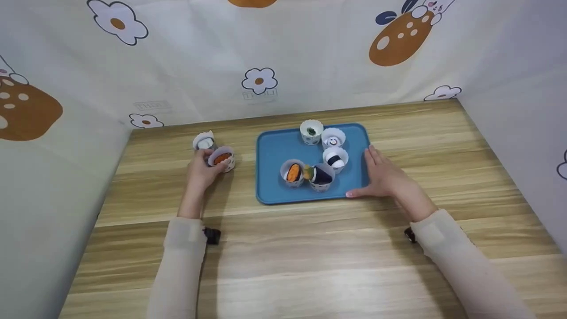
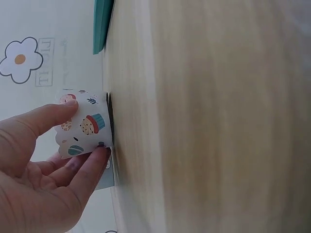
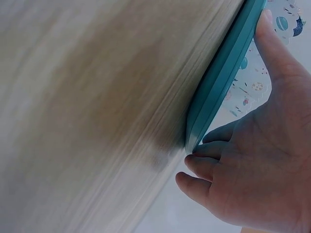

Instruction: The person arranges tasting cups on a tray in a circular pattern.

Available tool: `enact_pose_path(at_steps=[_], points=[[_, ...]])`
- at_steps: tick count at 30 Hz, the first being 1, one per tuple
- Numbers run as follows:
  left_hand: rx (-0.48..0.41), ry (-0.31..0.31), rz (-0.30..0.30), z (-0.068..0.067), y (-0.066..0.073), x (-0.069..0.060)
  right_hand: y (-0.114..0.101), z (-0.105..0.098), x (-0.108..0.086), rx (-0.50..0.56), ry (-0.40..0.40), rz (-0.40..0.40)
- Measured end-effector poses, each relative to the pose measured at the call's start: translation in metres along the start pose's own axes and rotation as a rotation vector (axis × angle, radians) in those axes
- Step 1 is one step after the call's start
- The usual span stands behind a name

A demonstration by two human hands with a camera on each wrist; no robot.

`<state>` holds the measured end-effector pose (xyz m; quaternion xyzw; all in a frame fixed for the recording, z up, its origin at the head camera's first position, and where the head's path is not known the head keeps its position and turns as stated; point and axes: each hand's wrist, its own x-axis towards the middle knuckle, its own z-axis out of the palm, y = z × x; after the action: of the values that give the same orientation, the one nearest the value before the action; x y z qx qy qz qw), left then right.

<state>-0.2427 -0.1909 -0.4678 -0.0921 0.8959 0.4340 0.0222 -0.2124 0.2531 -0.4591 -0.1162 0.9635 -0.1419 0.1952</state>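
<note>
My left hand [image 1: 201,170] holds a patterned paper cup [image 2: 92,121] between the thumb and fingers, left of the tray. Something orange, like sushi roe [image 1: 222,158], lies in it. Just behind stands another paper cup [image 1: 204,141] with a white piece inside. My right hand [image 1: 383,175] rests at the right front corner of the blue tray [image 1: 270,148], its fingers along the side and the thumb on the front rim. In the right wrist view the fingers look nearly straight against the tray's edge.
On the tray stand several paper cups of sushi-like pieces: an orange-topped one [image 1: 293,173], a dark cone [image 1: 322,177], a white one with a black band [image 1: 335,159], a round roll [image 1: 333,139] and a green-centred one [image 1: 312,132]. A patterned cloth [image 1: 199,57] hangs behind the wooden table [image 1: 283,248].
</note>
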Motion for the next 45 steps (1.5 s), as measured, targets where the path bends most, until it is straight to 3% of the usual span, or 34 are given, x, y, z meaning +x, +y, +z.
enact_pose_path(at_steps=[14,24,35,45], points=[[-0.02,-0.022,0.007,-0.002,0.002,-0.001,0.0,0.0,0.0,0.005,-0.006,0.005],[0.047,-0.021,0.017,-0.005,0.008,-0.003,0.002,0.002,0.001,-0.016,0.011,-0.018],[-0.013,-0.045,0.031,-0.005,0.015,-0.003,0.001,0.002,0.0,-0.008,0.009,-0.013],[-0.014,-0.053,0.053,0.001,0.027,-0.004,0.001,0.001,0.0,0.001,0.006,-0.009]])
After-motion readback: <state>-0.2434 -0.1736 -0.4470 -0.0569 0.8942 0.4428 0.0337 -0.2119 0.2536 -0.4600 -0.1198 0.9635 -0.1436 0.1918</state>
